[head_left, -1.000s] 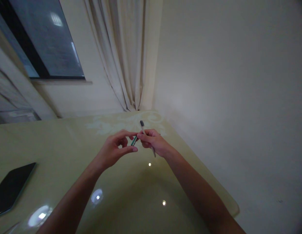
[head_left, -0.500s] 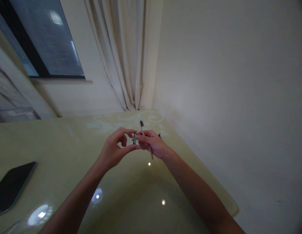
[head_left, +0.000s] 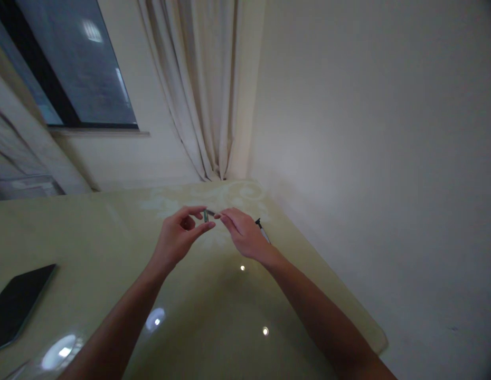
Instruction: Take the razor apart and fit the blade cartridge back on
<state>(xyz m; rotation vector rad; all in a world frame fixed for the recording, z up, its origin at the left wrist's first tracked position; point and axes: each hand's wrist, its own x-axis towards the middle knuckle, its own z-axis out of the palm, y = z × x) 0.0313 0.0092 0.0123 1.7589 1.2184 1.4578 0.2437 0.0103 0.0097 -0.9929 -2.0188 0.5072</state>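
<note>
Between the thumb and fingertips of my left hand (head_left: 177,232) is a small green piece (head_left: 206,216), held upright above the table. My right hand (head_left: 242,230) pinches a thin brush-like tool (head_left: 211,212), and its dark tip points left at the top of the green piece. Most of the tool's handle is hidden by my right hand. Just right of that hand, a dark and white slender item (head_left: 263,230) lies on the glossy table (head_left: 206,316).
A dark tablet-like device (head_left: 19,303) lies at the table's left. The wall (head_left: 348,158) runs along the right side. Curtains (head_left: 198,89) and a window (head_left: 87,68) stand behind the table's far edge.
Both hands have shifted apart slightly, the left one moving left with the green piece. The tool has swung from near upright to nearly flat, its dark tip now at the piece.
</note>
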